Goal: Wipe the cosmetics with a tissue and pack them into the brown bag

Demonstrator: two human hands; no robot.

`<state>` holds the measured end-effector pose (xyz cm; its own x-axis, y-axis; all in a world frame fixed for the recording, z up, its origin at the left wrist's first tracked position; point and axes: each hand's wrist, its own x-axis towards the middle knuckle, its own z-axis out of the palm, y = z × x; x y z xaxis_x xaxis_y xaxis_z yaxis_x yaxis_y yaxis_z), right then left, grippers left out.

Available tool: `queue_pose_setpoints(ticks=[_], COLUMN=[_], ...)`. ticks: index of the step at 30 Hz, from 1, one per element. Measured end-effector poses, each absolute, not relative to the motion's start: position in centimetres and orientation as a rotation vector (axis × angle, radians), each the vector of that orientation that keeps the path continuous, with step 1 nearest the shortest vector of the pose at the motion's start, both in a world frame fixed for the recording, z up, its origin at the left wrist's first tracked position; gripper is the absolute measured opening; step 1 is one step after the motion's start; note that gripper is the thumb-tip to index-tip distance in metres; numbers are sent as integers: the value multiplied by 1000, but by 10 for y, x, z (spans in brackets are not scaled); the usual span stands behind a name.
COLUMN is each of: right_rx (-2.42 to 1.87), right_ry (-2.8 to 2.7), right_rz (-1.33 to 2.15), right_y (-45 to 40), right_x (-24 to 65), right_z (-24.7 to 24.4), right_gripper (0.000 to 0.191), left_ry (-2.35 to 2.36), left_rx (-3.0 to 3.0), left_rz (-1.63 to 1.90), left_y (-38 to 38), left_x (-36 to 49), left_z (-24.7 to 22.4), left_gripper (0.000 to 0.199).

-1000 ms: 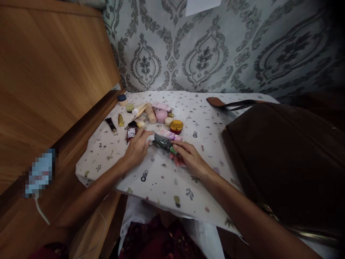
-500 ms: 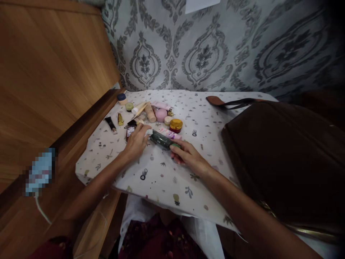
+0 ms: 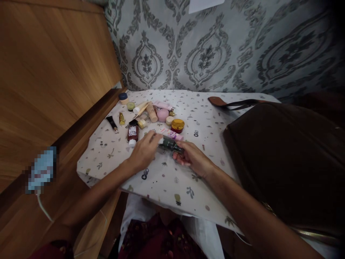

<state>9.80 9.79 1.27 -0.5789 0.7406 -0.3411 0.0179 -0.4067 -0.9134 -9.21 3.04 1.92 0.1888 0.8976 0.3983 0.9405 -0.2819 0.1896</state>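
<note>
A dark green bottle (image 3: 169,143) is held between both hands above the patterned white tabletop (image 3: 161,194). My left hand (image 3: 145,149) has its fingers closed on a small white piece (image 3: 161,140) at the bottle's left end; whether it is a cap or a wipe is unclear. My right hand (image 3: 192,156) is wrapped round the bottle's right end. Just behind the bottle lies a pink and white tube (image 3: 172,134). A dark red bottle with a white cap (image 3: 133,133) lies left of it, near my left hand.
Behind the hands are a red jar with a gold lid (image 3: 177,126), a pink jar (image 3: 162,115), a beige tube (image 3: 152,113) and several other cosmetics. A black tube (image 3: 112,124) lies at the left. A large dark brown bag (image 3: 285,165) fills the right side.
Both hands and the green bottle have shifted slightly right. My left hand has moved off the dark red bottle, which now shows whole. My right hand now covers the bottle's green end.
</note>
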Motion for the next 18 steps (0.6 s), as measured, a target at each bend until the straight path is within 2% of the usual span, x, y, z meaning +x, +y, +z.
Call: queue_pose_setpoints(ticks=[5,9,14,18], right_rx=[-995,-968,-959,-997], right_ry=[-1376,-1421,-1481,-1446], right_rz=[1958,1911,1915,1940], right_y=[100,100,100,102], right_x=[101,103,101,101], right_z=[9,8,3,2], right_gripper=[27,46,44,39], left_ry=[-2064,-1947,-1712,-1830], left_rx=[-2201,-2292,-2518,-2420], left_rz=[-800,-952,-833,-819], left_y=[47,33,16,32], left_x=[-123,-105,-68,-84], left_z=[20,19,17,15], left_gripper=[30,28,37,35])
